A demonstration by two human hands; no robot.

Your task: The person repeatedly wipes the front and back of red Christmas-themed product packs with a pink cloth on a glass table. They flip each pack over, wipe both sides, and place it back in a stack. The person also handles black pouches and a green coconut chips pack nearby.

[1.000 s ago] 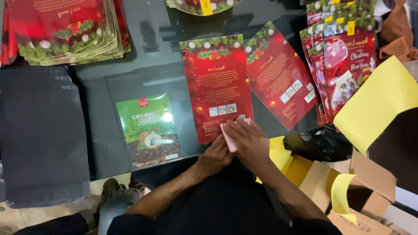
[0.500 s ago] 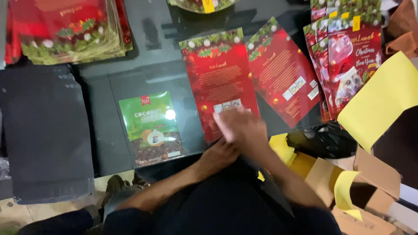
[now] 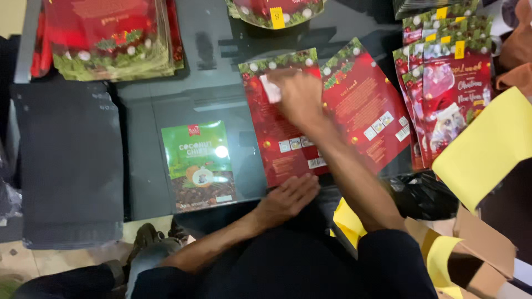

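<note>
Figure: packing station seen from above. The right hand (image 3: 299,97) reaches across the upper part of a red festive pouch (image 3: 282,127) lying flat on the dark tabletop (image 3: 144,138); its fingers appear to pinch a small pale label (image 3: 271,88), though motion blur leaves the grip uncertain. The left hand (image 3: 288,199) lies spread and flat at the pouch's near edge, a placement that would keep the pouch from sliding, and holds nothing. A second red pouch (image 3: 368,105) lies tilted just beside the first, their edges touching or overlapping. A green pouch (image 3: 200,165) lies apart to the left with bare tabletop between. Stacks of red pouches occupy the far left (image 3: 111,39) and the right (image 3: 449,83); yellow backing sheets (image 3: 487,149) and cardboard (image 3: 482,243) crowd the near right, leaving open room mainly left of the hands.
</note>
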